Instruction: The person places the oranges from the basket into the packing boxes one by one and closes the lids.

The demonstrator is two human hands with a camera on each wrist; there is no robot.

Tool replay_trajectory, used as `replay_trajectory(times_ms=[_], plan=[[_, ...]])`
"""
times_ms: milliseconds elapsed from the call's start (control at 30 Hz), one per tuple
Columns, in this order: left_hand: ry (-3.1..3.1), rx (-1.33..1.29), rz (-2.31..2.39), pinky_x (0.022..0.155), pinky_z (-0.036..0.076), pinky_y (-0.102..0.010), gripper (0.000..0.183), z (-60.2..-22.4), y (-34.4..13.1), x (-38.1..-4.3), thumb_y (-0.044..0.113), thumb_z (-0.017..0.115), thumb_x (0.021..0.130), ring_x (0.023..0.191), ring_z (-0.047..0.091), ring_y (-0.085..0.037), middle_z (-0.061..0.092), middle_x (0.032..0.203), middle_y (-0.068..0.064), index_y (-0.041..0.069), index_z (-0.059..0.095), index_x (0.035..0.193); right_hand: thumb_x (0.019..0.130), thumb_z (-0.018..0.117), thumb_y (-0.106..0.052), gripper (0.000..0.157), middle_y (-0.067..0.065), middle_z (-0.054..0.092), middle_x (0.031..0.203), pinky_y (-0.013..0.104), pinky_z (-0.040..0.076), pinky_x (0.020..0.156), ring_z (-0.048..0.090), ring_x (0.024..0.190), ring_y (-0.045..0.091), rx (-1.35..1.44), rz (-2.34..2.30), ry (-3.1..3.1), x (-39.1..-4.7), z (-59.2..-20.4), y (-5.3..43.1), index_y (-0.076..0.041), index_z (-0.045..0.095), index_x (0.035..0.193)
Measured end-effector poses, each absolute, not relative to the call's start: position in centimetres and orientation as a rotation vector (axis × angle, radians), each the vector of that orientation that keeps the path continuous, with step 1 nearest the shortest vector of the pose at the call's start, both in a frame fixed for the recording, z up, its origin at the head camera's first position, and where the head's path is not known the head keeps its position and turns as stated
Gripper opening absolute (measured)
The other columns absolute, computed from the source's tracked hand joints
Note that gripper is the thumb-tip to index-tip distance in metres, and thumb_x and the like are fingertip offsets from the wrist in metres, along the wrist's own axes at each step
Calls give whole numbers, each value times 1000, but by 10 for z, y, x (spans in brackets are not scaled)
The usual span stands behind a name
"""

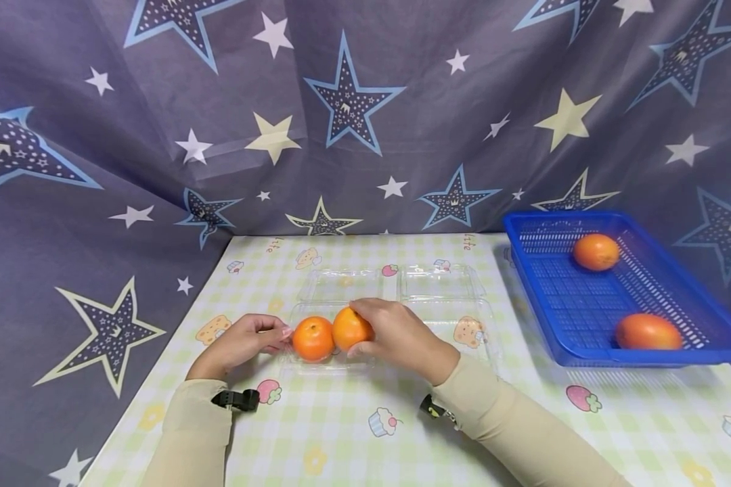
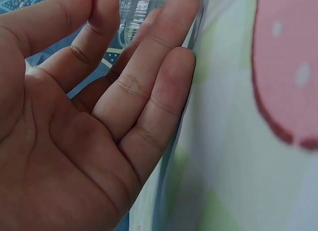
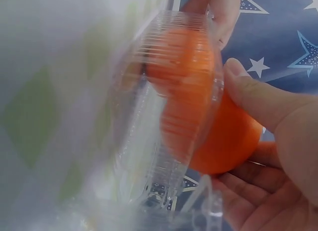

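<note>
My right hand [image 1: 405,338] grips an orange [image 1: 348,330] over the clear plastic container [image 1: 347,369], with thumb and fingers round the fruit. In the right wrist view, part of this orange [image 3: 233,136] shows behind the ribbed container wall [image 3: 174,22]. A second orange [image 1: 313,339] sits inside the container at its left end, right beside the held one. My left hand [image 1: 244,343] pinches the container's left edge between thumb and forefinger. In the left wrist view, the other fingers [image 2: 166,87] extend close along the tablecloth, and the pinched edge is mostly out of frame.
Another clear plastic container [image 1: 487,311] lies to the right, with transparent lid sections [image 1: 441,281] behind. A blue basket [image 1: 536,304] stands at the table's right, holding an orange [image 1: 595,252] at the back and another orange [image 1: 648,331] in front. A star-patterned cloth [image 1: 390,169] hangs behind the table.
</note>
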State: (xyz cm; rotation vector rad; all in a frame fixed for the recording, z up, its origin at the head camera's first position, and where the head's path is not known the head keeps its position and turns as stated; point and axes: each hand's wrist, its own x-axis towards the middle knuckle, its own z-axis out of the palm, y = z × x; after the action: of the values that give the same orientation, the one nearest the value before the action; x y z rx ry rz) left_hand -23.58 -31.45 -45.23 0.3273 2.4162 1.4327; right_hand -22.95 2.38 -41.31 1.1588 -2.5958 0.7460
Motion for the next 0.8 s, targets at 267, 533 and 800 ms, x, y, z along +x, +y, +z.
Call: replay_trajectory(times_ms=[267,533,800], plan=[[2417,336,1423,86,59,-33,31,-452,-314,-236,28,65,103,95,73,-22,75,104,-17,-2,73,107,74,93,-40,73,8,71,131,37,55,101,69,119,22,1155,749,-2586,-229,-417,22,-6,65,133],[2427,324,1410,87,59,-33,32,-450,-313,-235,29,65,103,96,73,-22,75,105,-16,-2,73,108,76,92,-38,70,7,71,130,36,55,100,69,117,20,1165,768,-2580,-229,-418,22,-6,65,132],[2426,328,1412,87,59,-33,33,-452,-314,-236,29,65,103,96,73,-21,76,105,-16,-2,73,108,77,90,-40,69,5,71,131,34,56,97,70,114,18,1175,780,-2572,-230,-420,22,-7,65,132]])
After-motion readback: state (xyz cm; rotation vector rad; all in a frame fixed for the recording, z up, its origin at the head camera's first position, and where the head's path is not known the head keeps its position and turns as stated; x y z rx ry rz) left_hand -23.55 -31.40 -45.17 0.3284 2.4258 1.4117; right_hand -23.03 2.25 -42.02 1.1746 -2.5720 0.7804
